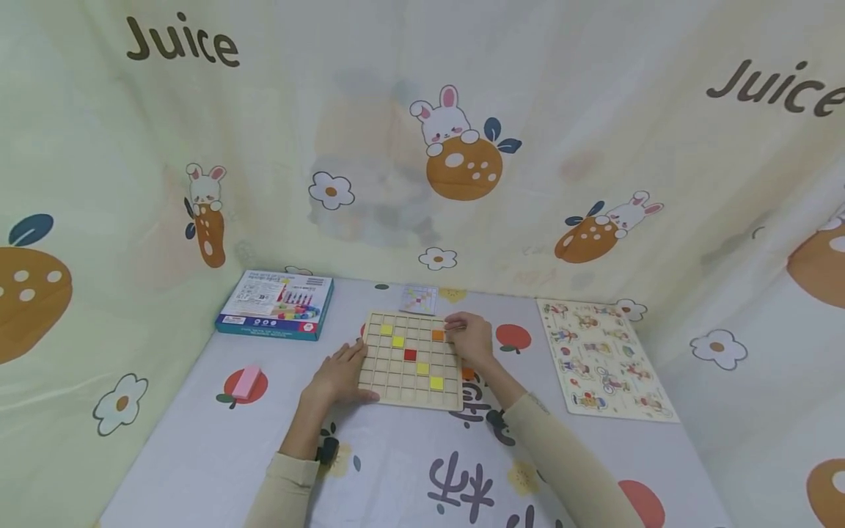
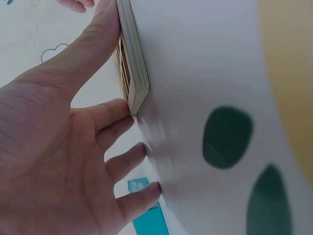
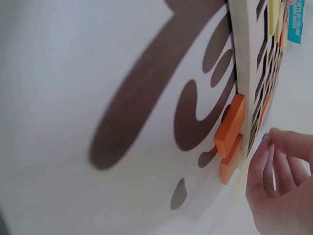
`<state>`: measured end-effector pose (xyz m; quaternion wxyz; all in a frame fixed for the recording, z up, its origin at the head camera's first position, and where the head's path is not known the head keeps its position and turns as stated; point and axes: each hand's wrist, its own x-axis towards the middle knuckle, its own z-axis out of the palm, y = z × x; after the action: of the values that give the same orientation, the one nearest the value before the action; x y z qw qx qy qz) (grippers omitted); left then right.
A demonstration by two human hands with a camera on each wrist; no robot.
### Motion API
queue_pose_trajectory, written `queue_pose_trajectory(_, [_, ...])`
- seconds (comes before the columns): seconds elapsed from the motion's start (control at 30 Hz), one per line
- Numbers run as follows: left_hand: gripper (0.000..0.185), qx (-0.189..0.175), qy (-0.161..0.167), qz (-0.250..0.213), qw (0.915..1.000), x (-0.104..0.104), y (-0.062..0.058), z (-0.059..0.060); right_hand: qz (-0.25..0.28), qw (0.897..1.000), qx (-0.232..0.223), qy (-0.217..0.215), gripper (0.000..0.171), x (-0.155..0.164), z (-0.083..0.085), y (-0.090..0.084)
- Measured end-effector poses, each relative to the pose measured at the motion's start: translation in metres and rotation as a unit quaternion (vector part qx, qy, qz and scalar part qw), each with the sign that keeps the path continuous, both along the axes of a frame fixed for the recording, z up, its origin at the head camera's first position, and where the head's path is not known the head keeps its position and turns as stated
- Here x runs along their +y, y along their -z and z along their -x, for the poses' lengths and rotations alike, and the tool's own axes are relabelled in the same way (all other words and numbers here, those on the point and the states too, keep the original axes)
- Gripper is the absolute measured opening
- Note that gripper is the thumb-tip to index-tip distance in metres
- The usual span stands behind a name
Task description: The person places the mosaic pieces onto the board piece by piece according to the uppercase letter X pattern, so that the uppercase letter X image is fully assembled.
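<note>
I see the wooden grid board [image 1: 411,359] lying flat near the middle of the bench [image 1: 198,440], a little toward its far edge; my left hand [image 1: 339,375] rests spread against the board's left edge, fingers straight, holding nothing; my right hand [image 1: 470,336] sits at the board's far right corner with its fingers bent down beside an orange tile [image 1: 438,335] in the grid, though I cannot tell whether it actually pinches that tile. Yellow tiles [image 1: 398,341] and a red tile [image 1: 410,355] fill other cells; two loose orange blocks [image 3: 229,137] lie touching the board's right edge. I judge the board stiff, light and thin, best taken by its side edges; the tiles look small, hard and smooth, so a fingertip pinch across opposite sides should suit. The curtain behind reads "Juice" [image 1: 183,42]; the print on the blue box [image 1: 276,303] at the far left corner is too small to read; a picture puzzle [image 1: 604,359] lies toward the right edge.
</note>
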<state>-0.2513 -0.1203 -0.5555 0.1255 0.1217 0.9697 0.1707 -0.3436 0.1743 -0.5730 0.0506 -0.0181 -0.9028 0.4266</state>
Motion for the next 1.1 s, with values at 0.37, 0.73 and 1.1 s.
queue_pose_trajectory(0.37, [0.106,-0.002,0.001,-0.010,0.9999,0.002,-0.006,-0.004,-0.057,0.998,-0.003,0.028,0.024,0.026,-0.013,-0.003])
queue_pose_trajectory(0.73, [0.107,-0.003,-0.002,-0.012,0.9999,0.001,-0.005,-0.005,-0.091,0.993,-0.063,0.031,0.032,0.036,-0.023,-0.007])
queue_pose_trajectory(1.1, [0.108,-0.011,-0.004,-0.007,0.9999,0.002,-0.003,-0.004,-0.045,0.996,-0.065,0.049,0.029,0.038,-0.020,-0.007])
